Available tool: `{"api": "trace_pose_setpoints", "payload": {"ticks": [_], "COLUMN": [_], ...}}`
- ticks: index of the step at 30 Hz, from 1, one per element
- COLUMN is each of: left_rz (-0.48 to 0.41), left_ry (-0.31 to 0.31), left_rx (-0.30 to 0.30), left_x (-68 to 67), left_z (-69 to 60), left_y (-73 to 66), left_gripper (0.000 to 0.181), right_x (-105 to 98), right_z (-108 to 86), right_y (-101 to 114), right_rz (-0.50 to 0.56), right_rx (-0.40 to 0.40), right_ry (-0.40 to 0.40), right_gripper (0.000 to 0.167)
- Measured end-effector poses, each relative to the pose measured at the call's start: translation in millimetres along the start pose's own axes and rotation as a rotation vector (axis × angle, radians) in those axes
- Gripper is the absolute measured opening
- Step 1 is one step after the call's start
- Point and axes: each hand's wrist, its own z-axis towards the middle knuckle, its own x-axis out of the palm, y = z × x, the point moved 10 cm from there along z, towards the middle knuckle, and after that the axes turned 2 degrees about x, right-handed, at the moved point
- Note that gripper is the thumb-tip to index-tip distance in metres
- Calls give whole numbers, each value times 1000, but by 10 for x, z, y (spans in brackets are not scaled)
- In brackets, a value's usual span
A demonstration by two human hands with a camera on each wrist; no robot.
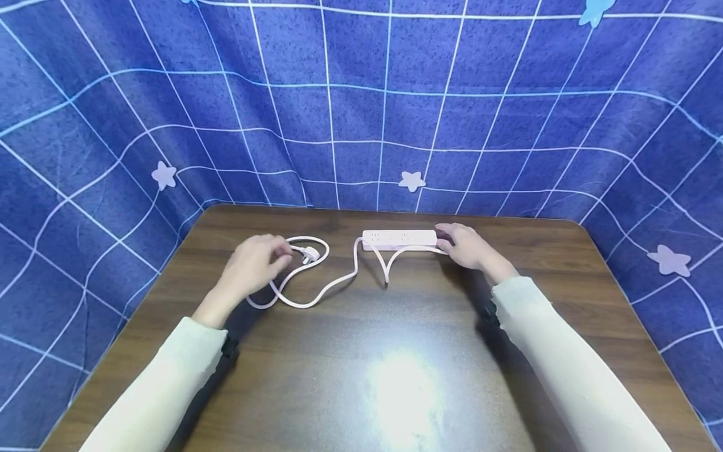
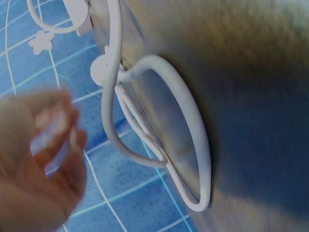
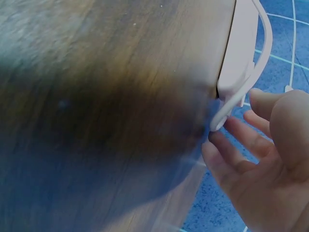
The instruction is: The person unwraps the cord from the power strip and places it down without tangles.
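Observation:
A white power strip (image 1: 390, 238) lies near the back of the wooden table, its long side facing front. At its right end is my right hand (image 1: 464, 246); in the right wrist view the relaxed fingers (image 3: 248, 140) are beside the cable bend, with a gap between thumb and fingers. Whether they touch it I cannot tell. The white cable (image 1: 333, 285) runs left from the strip into loose loops. Above those loops hovers my left hand (image 1: 255, 263), fingers loosely bent around nothing and blurred in the left wrist view. Close by its fingertips lies the plug (image 1: 310, 254).
The dark wooden table (image 1: 339, 376) has a bright glare spot near the front. Behind and along both sides hangs a blue curtain (image 1: 361, 113) with white grid lines and stars. A peak of cable (image 1: 386, 273) sticks out in front of the strip.

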Motion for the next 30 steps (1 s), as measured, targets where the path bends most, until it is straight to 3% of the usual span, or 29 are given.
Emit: {"api": "trace_pose_setpoints", "payload": {"ticks": [2,4,6,8,10,15,18,23,30], "left_rz": [14,13,-8,-31,-47,-34,-20,-61,-223], "left_ry": [-34,-2,73,145,183,199,213,150,69], "left_rx": [-160,-294,-381,-431,-447,-469,-460,-398,-348], "left_x": [-66,-53,21,106,166,243,298,329,339], "left_z": [-22,-68,-109,-132,-126,-71,-33,47,177], "left_y": [238,454,602,694,741,833,889,948,911], "left_gripper": [13,18,24,28,30,34,27,12,15], "right_x": [-32,-52,-64,-69,-70,-64,-79,-113,-126], "right_z": [-26,-51,-76,-93,-105,-127,-152,-197,-228], "right_y": [-19,-37,-41,-46,-50,-48,-44,-41,-72], "right_rz": [1,2,3,8,12,21,23,15,26], "right_rx": [6,14,20,25,30,33,29,14,22], "right_ry": [-16,-23,-27,-31,-35,-42,-51,-74,-82], "right_gripper": [48,48,48,47,47,45,45,44,45]}}
